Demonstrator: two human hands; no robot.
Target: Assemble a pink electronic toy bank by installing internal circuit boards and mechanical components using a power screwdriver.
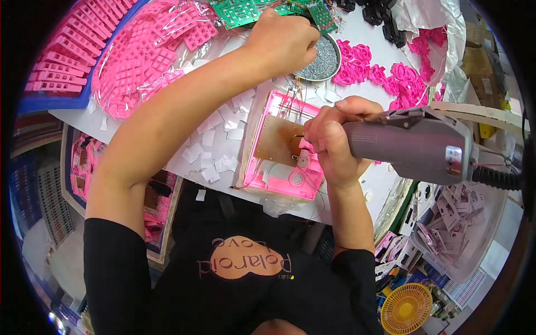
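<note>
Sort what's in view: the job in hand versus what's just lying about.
In the job, judging by position:
Grey power tool, in the right grip
Open pink casing, beneath the tool's front end
Round dish of small grey pieces, by the left grip

Seemingly just lying about:
Scattered white slips
Yellow basket
Clear tub of grey parts

White table (pixel 350 26), apparently indoor light

The single head-worn fisheye camera looks steeply down and forward, past the black short-sleeved shirt (pixel 240 296) at the lower edge, onto the white flat surface (pixel 354 29), close above the bare left hand (pixel 283 43) and bare right hand (pixel 336 137).
</note>
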